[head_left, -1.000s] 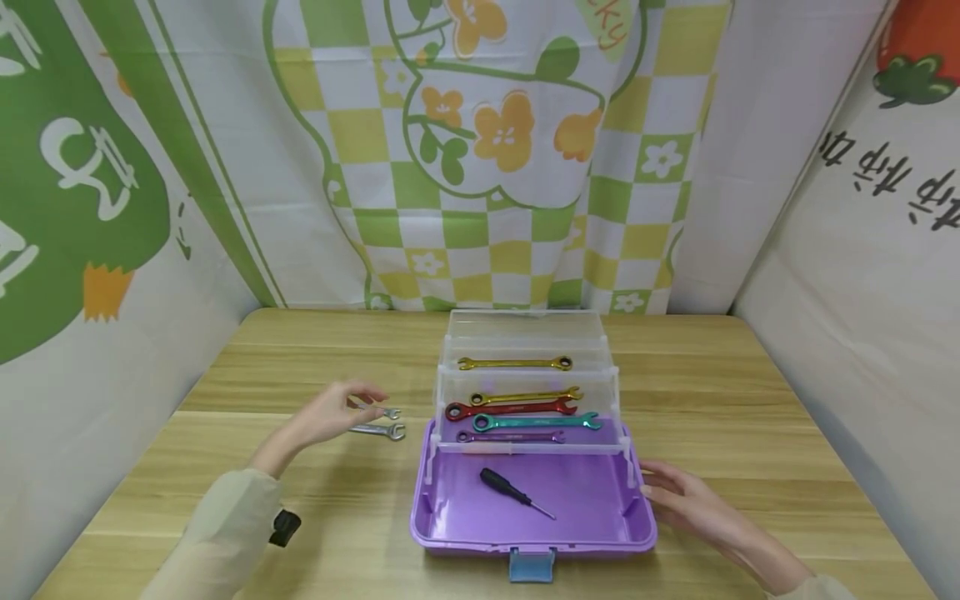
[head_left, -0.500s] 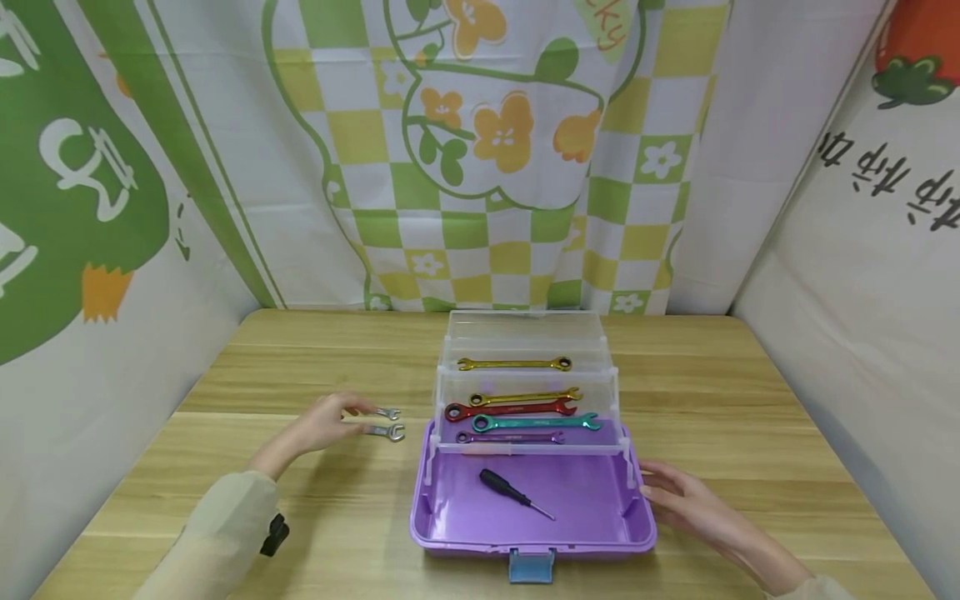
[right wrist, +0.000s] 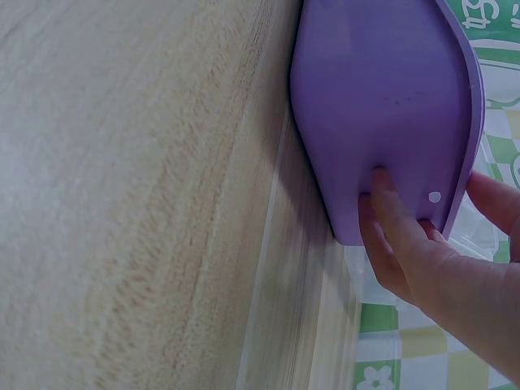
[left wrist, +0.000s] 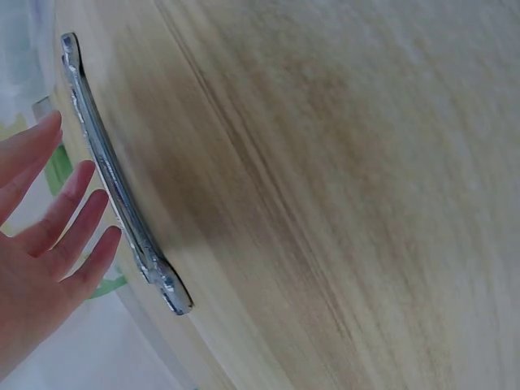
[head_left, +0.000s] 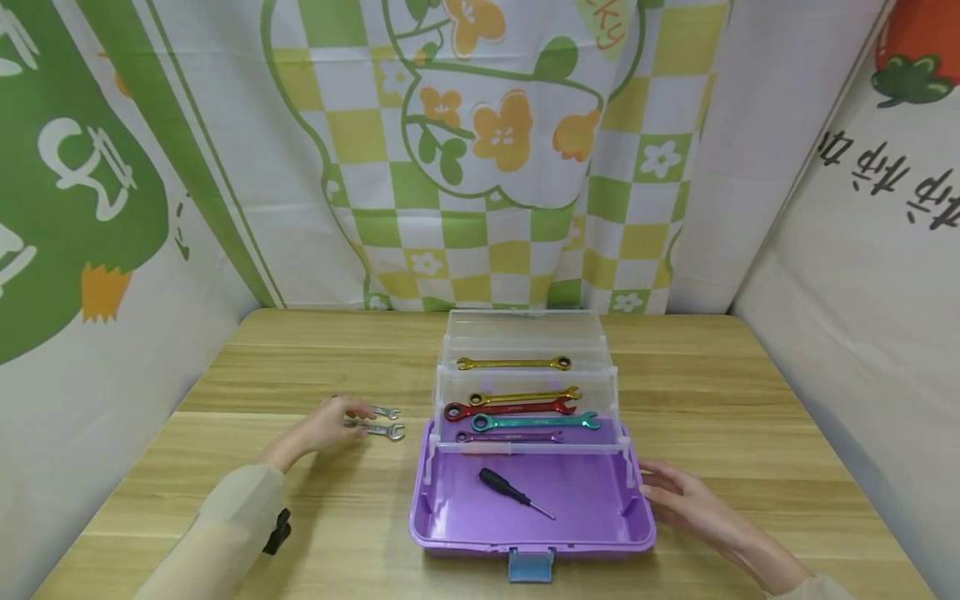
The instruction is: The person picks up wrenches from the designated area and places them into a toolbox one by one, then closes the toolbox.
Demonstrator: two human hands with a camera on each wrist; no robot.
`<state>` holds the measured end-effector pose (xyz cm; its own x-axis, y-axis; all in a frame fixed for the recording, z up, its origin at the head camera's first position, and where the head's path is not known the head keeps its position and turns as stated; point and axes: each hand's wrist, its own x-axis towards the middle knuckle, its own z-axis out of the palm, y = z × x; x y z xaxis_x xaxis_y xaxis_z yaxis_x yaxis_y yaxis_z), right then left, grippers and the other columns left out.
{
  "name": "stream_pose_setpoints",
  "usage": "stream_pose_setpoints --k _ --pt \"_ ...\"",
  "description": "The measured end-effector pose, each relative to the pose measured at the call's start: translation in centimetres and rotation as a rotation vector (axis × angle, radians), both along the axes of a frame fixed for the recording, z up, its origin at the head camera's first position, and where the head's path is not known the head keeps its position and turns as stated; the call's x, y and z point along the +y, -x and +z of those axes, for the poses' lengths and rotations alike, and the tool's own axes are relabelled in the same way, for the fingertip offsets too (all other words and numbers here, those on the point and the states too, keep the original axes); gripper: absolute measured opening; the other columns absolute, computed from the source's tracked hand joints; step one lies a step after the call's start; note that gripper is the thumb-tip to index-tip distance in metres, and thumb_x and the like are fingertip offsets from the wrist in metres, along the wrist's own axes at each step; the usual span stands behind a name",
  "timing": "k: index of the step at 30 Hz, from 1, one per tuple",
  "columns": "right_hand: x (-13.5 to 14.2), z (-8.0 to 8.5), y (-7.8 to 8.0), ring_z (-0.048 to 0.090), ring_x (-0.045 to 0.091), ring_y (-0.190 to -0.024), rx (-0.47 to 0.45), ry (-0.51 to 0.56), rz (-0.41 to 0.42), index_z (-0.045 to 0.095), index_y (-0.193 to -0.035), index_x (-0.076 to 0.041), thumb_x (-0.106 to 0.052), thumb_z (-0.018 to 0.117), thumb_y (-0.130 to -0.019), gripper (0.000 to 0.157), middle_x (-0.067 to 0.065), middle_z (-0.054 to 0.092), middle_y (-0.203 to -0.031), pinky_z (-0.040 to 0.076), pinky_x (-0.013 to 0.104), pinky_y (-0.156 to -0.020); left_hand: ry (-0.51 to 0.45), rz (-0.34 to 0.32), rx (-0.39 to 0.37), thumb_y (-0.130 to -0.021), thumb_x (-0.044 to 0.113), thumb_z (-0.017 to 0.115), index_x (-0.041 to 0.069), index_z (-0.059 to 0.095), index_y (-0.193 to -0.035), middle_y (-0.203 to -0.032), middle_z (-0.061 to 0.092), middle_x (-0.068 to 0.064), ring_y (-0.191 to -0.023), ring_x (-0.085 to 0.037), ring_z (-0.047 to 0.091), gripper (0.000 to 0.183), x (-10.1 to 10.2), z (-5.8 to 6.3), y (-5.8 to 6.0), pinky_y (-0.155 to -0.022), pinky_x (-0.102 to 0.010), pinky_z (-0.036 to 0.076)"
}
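Two silver wrenches lie on the table left of the toolbox, a nearer one (head_left: 389, 431) and a farther one (head_left: 386, 412). My left hand (head_left: 339, 422) hovers over them, partly covering both. In the left wrist view its fingers (left wrist: 77, 231) are spread and loosely bent beside a silver wrench (left wrist: 114, 175), with nothing gripped. My right hand (head_left: 693, 506) rests against the right side of the purple toolbox (head_left: 450, 533). Seen from the right wrist, its fingertips (right wrist: 382, 180) press the outer wall, and the thumb (right wrist: 490, 197) is at the rim.
The toolbox stands open. Its clear trays (head_left: 525, 325) hold a red wrench (head_left: 513, 409), a teal wrench (head_left: 532, 422), a purple wrench (head_left: 510, 437) and two gold ones. A black-handled screwdriver (head_left: 502, 483) lies in the bottom. Curtains surround the wooden table (head_left: 712, 375).
My left hand has lowered and drawn slightly left, uncovering more of the silver wrenches, which stay in place. The right hand and toolbox hold still.
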<state>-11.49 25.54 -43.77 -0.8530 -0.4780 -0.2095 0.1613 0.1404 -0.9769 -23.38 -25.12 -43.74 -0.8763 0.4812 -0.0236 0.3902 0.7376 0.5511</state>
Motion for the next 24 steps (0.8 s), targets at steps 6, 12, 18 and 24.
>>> stream_pose_setpoints --k 6,12,18,24 --pt "0.0 0.1 0.0 0.037 0.043 -0.117 0.006 0.0 0.006 0.005 -0.13 0.019 -0.015 0.041 -0.094 0.062 0.041 0.021 -0.13 0.04 0.037 -0.092 0.009 0.007 -0.009 -0.073 0.005 0.067 -0.002 0.063 -0.097 -0.09 0.06 -0.012 -0.086 -0.029 0.054 0.025 -0.2 -0.4 0.5 -0.074 -0.043 0.044" --pt "0.0 0.1 -0.1 0.037 0.043 -0.116 0.016 -0.002 0.002 0.006 -0.13 0.02 -0.016 0.043 -0.093 0.063 0.041 0.023 -0.129 0.04 0.036 -0.092 0.012 0.008 -0.01 -0.072 0.003 0.067 -0.002 0.064 -0.094 -0.084 0.059 -0.009 -0.077 -0.022 0.053 0.023 -0.1 -0.7 0.8 -0.066 -0.034 0.044" --pt "-0.1 -0.1 -0.1 0.04 0.04 -0.116 0.014 -0.015 -0.022 0.009 -0.13 0.019 -0.017 0.045 -0.092 0.063 0.04 0.025 -0.129 0.041 0.033 -0.091 0.017 0.008 -0.012 -0.07 0.002 0.068 -0.001 0.064 -0.091 -0.078 0.056 -0.007 -0.071 -0.019 0.049 0.021 0.0 -0.9 1.0 -0.062 -0.028 0.039" --pt "-0.1 -0.1 0.0 0.039 0.042 -0.116 0.018 -0.016 -0.015 0.008 -0.13 0.02 -0.017 0.045 -0.092 0.064 0.041 0.025 -0.128 0.04 0.034 -0.092 0.05 0.015 -0.023 -0.069 -0.001 0.067 0.003 0.066 -0.088 -0.077 0.055 -0.007 -0.071 -0.019 0.049 0.019 0.0 -1.1 1.1 -0.062 -0.03 0.039"
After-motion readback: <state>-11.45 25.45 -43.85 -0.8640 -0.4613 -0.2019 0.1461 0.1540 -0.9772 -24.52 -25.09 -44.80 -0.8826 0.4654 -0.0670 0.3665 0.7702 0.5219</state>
